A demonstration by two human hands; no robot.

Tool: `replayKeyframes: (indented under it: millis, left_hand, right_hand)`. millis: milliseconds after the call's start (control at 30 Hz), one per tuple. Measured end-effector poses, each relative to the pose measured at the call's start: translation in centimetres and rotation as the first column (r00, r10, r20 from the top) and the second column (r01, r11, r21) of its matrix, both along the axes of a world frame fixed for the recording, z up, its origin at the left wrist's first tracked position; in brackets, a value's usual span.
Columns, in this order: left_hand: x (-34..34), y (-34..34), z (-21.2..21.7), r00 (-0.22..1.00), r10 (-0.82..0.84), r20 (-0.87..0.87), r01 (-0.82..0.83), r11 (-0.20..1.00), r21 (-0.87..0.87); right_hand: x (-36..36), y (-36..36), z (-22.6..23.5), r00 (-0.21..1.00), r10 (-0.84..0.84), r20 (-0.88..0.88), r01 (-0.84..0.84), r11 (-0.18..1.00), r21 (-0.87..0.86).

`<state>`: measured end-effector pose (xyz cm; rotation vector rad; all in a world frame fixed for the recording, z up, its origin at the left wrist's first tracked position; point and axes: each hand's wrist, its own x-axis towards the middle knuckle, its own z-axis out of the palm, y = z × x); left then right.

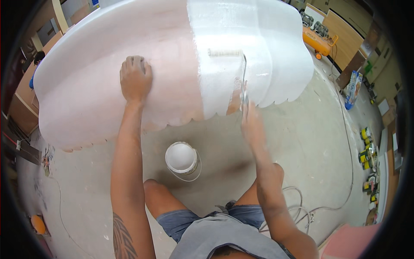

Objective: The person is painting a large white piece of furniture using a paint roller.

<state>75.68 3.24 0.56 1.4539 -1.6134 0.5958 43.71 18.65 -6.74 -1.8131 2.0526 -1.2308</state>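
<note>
A large curved panel with a scalloped lower edge spans the view ahead of me. Its left part (90,86) is dull pinkish, and its right part (276,52) is coated in glossy white paint. My left hand (136,78) rests on the pinkish part, palm down with fingers bent against it. My right hand (253,125), somewhat blurred, is closed around the handle of a paint roller (225,52). The roller's white sleeve lies against the wet white area, right of the paint boundary. Between my knees and the panel stands a bucket of white paint (181,158), its wire handle hanging down.
An orange air compressor (318,42) stands at the far right, beside wooden boards. Several small paint cans (366,146) line the right side. A hose (345,194) runs over the concrete floor and coils near my right leg. A pink curved piece (349,241) sits at the lower right.
</note>
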Motion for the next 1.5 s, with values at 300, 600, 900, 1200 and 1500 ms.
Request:
replayKeyframes:
  millis: [300,600,900,1200,1500]
  left_hand:
    - [-0.2,0.2,0.3,1.0,-0.007,-0.023,0.007,1.0,-0.005]
    - [0.5,0.4,0.5,0.999,0.032,0.038,-0.033,0.999,0.015]
    - [-0.3,-0.1,0.5,0.998,0.027,0.058,-0.027,1.0,0.007]
    - [0.1,0.0,0.0,0.996,0.052,0.065,-0.053,0.999,0.001]
    - [-0.1,0.0,-0.7,0.996,0.044,0.076,-0.044,0.999,0.009]
  right_hand:
    - [-0.1,-18.6,21.5,0.989,0.033,-0.142,-0.005,0.982,0.189]
    - [-3.5,-10.2,6.2,0.93,-0.056,-0.364,0.065,0.998,0.012]
    - [-2.1,6.6,-19.6,0.993,-0.121,0.014,0.114,0.963,0.243]
    - [-3.2,12.0,-25.2,0.996,-0.072,0.043,0.05,0.921,0.386]
    - [-2.1,2.4,-19.4,0.988,-0.053,0.143,0.04,0.995,0.096]
